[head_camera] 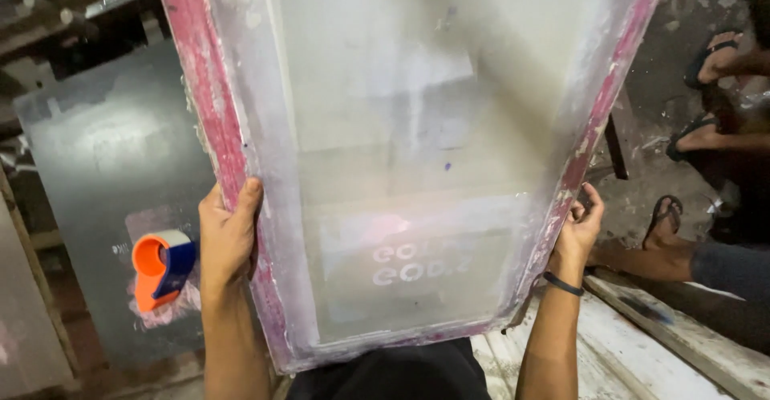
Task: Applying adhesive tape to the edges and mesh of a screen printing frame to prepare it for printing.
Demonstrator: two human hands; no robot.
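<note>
I hold up a large screen-printing frame (220, 127) with a pink-stained wooden border and a translucent white mesh (417, 127). My left hand (226, 235) grips the frame's left rail near its lower end, thumb on the front. My right hand (579, 227) grips the right rail at about the same height; a dark band circles that wrist. Faint pale lettering shows in the mesh's lower part. The frame tilts away from me and fills most of the view.
An orange and blue tape dispenser (160, 268) lies on a dark grey board (104, 167) at the left. Other people's feet in sandals (706, 135) and a leg (682, 259) are at the right. White wooden planks (642, 344) run below right.
</note>
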